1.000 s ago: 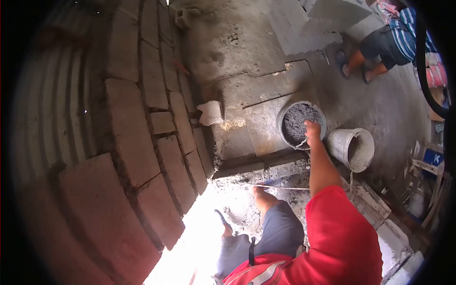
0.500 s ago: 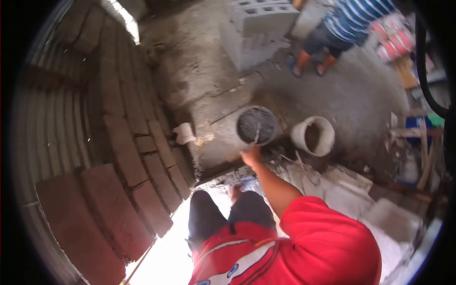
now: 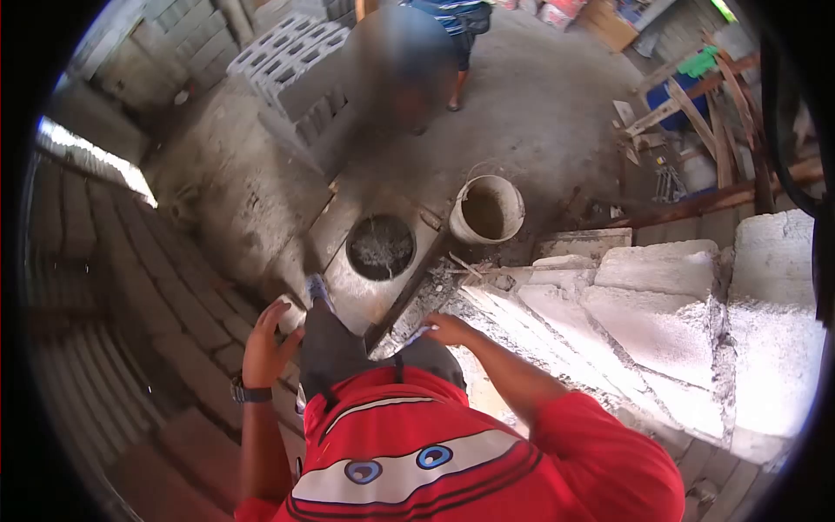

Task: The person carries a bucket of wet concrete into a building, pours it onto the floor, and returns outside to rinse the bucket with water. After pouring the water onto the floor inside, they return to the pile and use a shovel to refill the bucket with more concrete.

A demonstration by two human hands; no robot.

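Note:
My left hand [image 3: 267, 350], with a dark watch at the wrist, is raised beside my left leg with its fingers and thumb apart. A pale rough chunk [image 3: 292, 315] shows right at its fingertips and overlaps them in this view. My right hand [image 3: 447, 331] is closed around the handle of a trowel [image 3: 419, 336], above my right thigh and beside the wall top. In front of me, a round bucket [image 3: 380, 247] of wet grey mortar stands on a flat slab.
A whitish bucket [image 3: 488, 210] stands right of the mortar. A rough block wall [image 3: 652, 296] runs along my right, and stacked blocks [image 3: 156, 252] line my left. Hollow blocks [image 3: 300, 78] and a person [image 3: 457, 39] are farther ahead. Wooden frames [image 3: 713, 113] lean at far right.
My right hand has drawn back from the mortar bucket toward my body with the trowel. My left hand has come into view. The camera view has turned to the right.

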